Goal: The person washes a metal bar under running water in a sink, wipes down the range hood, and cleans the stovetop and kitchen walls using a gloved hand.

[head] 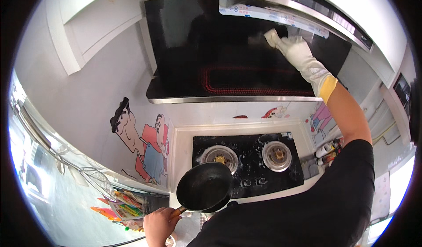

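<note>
My right hand [295, 47] wears a white rubber glove with a yellow cuff and reaches up to the black glass front of a range hood [184, 49]. In its fingers is a small pale piece that looks like a folded cloth [271, 38], held at the glass. A dark patch beside the fingers may be a reflection. Down at the lower left, my bare left hand [161, 225] grips the wooden handle of a black frying pan [205, 186]. The pan is tilted, its inside bare and facing me, and it covers the front left part of the gas hob [250, 161].
Whitish suds spot the hob around its left burner [220, 158] and right burner [277, 155]. Bottles [326, 150] stand right of the hob. A wire strainer [97, 178] hangs at left above colourful packets [127, 209]. A steel-framed panel [316, 13] juts out above the hood.
</note>
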Demonstrator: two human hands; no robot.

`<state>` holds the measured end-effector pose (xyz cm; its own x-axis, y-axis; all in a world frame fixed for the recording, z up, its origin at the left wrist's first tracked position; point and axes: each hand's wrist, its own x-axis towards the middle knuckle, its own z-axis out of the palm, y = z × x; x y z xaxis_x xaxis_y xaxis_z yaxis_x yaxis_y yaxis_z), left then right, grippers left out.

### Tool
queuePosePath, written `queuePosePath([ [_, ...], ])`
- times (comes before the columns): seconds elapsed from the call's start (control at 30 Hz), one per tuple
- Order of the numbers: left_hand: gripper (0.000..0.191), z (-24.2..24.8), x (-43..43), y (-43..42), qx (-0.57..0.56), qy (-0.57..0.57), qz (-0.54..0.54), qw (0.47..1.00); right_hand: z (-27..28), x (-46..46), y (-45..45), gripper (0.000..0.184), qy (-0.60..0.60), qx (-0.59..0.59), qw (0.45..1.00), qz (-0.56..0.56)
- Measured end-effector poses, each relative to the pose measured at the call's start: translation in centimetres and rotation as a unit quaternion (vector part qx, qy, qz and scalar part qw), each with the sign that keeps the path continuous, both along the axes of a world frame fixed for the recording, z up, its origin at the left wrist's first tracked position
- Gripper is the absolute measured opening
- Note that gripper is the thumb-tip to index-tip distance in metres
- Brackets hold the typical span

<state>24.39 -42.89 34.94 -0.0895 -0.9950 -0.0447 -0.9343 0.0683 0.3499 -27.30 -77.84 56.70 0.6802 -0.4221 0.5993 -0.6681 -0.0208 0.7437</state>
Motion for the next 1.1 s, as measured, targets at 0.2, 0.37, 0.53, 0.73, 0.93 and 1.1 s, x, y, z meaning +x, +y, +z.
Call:
queuePosePath([
  [0.2,0.026,-0.9,0.0,0.2,-0.014,-0.024,0.037,0.999,-1.6,12.2,-4.0,0.013,0.093,0.251,0.953,0.142],
  [0.37,0.026,-1.6,-1.2,0.1,-0.008,-0.012,0.027,1.0,-4.1,22.7,-7.6,0.019,0.012,0.244,0.938,0.246],
  [0.53,0.028,-0.5,-1.7,0.3,0.042,0.004,-0.006,0.999,-3.8,24.8,-7.6,0.017,-0.004,0.179,0.963,0.199],
  [0.73,0.024,-0.7,-2.5,-0.7,0.025,-0.013,-0.022,0.999,1.8,6.8,-2.1,0.021,-0.318,0.145,0.918,0.186],
  [0.93,0.027,1.6,-4.5,-1.6,0.036,-0.007,-0.021,0.999,0.1,-12.7,0.4,0.028,-0.434,-0.016,0.9,-0.03],
  [1.1,0.026,1.9,-5.3,-2.2,0.046,-0.033,-0.04,0.998,0.9,-7.1,-1.5,0.029,-0.468,0.036,0.883,-0.034],
])
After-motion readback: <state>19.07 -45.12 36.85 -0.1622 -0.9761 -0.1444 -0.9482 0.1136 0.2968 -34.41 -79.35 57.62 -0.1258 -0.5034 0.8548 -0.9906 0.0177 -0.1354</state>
